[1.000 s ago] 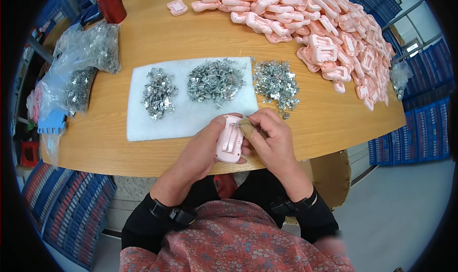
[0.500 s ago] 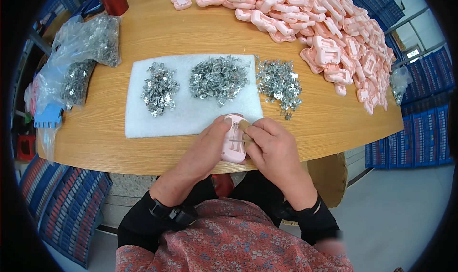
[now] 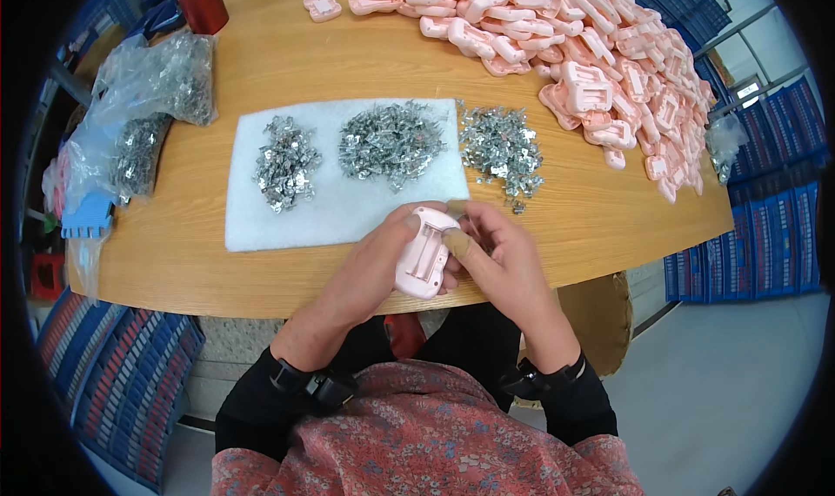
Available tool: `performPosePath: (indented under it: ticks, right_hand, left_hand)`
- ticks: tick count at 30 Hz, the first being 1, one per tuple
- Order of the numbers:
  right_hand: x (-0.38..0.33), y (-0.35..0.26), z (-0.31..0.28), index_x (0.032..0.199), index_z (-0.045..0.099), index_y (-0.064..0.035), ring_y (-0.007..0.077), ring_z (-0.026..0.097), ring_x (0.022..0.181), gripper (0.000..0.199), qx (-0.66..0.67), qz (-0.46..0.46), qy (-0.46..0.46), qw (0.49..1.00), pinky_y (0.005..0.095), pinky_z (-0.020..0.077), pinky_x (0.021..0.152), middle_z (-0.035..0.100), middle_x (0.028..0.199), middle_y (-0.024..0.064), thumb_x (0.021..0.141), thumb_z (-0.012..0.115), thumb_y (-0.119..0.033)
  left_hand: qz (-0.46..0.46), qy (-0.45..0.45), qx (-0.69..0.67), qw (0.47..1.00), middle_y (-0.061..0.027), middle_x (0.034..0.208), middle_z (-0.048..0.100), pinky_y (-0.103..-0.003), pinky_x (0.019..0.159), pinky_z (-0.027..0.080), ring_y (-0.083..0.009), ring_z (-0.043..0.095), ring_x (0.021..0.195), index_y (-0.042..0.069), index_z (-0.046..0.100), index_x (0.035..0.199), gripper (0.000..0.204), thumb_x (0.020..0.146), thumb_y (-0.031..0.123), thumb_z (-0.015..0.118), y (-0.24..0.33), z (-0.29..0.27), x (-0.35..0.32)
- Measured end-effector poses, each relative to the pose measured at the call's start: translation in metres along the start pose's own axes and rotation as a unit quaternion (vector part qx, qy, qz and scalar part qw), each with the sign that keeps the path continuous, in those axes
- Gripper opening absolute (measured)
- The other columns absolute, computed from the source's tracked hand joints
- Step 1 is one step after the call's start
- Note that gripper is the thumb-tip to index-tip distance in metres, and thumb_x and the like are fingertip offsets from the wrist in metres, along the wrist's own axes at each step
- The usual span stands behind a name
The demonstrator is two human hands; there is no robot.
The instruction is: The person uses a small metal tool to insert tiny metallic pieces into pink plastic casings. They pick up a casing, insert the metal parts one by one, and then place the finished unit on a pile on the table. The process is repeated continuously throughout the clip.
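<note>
My left hand point(image 3: 380, 257) is closed around a pale pink plastic casing point(image 3: 426, 254), its thumb along the upper left edge. The casing has rounded ends and a long battery compartment facing up. My right hand point(image 3: 509, 257) is at the casing's upper right edge, its thumb on the rim and its fingers curled. Tan covers sit on the right thumb and a fingertip. Whether a small piece or tool is also between the right fingers is hidden. Beyond the hands, small silvery metal clips lie in a large heap point(image 3: 391, 144) and a smaller heap point(image 3: 287, 164) on a white foam sheet point(image 3: 348, 222).
Another clip heap point(image 3: 502, 153) lies partly on the wooden table point(image 3: 287, 279), right of the sheet. Many pink casings point(image 3: 591, 87) pile at the far right. Clear bags of metal parts point(image 3: 143, 153), a blue plastic piece point(image 3: 89, 216) and a red metal container point(image 3: 202, 5) stand at the left.
The thin metal tool that my right hand held across the casing no longer shows there. My right thumb has come onto the casing's upper right edge, and the casing has tilted slightly.
</note>
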State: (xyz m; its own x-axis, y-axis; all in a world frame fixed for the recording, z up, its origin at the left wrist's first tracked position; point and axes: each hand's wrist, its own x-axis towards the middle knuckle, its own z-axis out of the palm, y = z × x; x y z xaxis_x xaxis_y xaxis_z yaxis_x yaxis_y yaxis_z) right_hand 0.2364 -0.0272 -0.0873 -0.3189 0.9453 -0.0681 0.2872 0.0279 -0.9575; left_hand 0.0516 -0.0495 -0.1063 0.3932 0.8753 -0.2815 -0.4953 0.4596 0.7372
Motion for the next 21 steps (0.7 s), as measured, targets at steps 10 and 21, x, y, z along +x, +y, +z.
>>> performPosePath:
  ticks: [10, 21]
  right_hand:
    - [-0.002, -0.007, -0.005, 0.121, 0.060, 0.0032, 0.0043, 0.058, 0.083, 0.031, 0.187, 0.099, -0.068, 0.975, 0.0212, 0.0488, 0.075, 0.065, 0.097, 0.0005, 0.096, 0.065, -0.014]
    - [-0.011, -0.009, -0.002, 0.117, 0.063, 0.0028, 0.0033, 0.055, 0.080, 0.028, 0.147, 0.092, -0.075, 0.982, 0.0206, 0.0477, 0.074, 0.065, 0.094, -0.0013, 0.096, 0.065, -0.015]
  left_hand:
    - [0.097, 0.068, 0.281, 0.952, -0.0070, 0.106, 0.064, -0.026, 0.078, 0.052, -0.0091, 0.061, 0.092, 0.000, 0.050, 0.132, 0.033, 0.100, 0.008, 0.047, 0.002, -0.002, -0.014]
    - [0.185, 0.047, 0.531, 0.825, -0.0202, 0.105, 0.067, -0.035, 0.087, 0.052, -0.0253, 0.066, 0.094, -0.002, 0.052, 0.136, 0.045, 0.091, 0.003, 0.050, 0.016, 0.010, -0.018]
